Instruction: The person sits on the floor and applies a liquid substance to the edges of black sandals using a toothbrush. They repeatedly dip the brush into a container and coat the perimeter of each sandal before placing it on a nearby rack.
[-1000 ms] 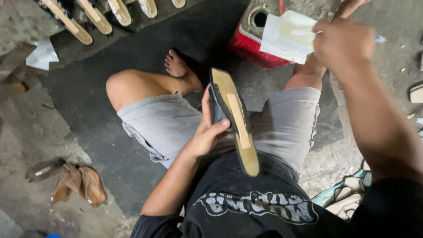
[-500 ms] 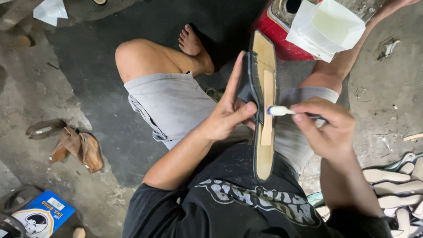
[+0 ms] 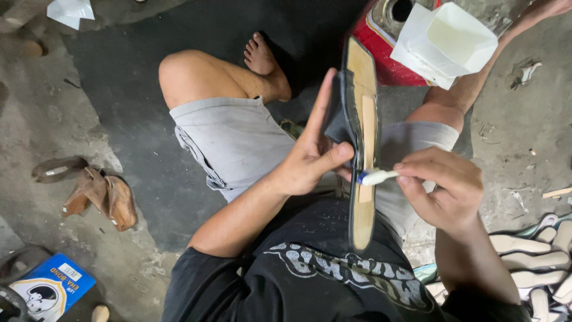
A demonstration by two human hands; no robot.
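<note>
My left hand (image 3: 313, 158) grips a long shoe sole (image 3: 362, 209), tan on its face with a black upper folded at its side, held upright over my lap. My right hand (image 3: 444, 191) holds a small white-headed brush (image 3: 376, 176) whose tip touches the middle of the sole's tan face. I sit on the ground in grey shorts and a black printed shirt, one bare foot (image 3: 265, 62) stretched out on a dark mat.
A red can (image 3: 387, 42) with a folded white paper cup (image 3: 444, 42) on it stands beyond the sole. Brown leather pieces (image 3: 98, 194) lie at left, a blue box (image 3: 44, 289) at lower left, several pale insoles (image 3: 530, 262) at right.
My right hand came down from the white cup to the sole with the brush, and it now rests on the tan face. The view shifted slightly and the sole stands more upright.
</note>
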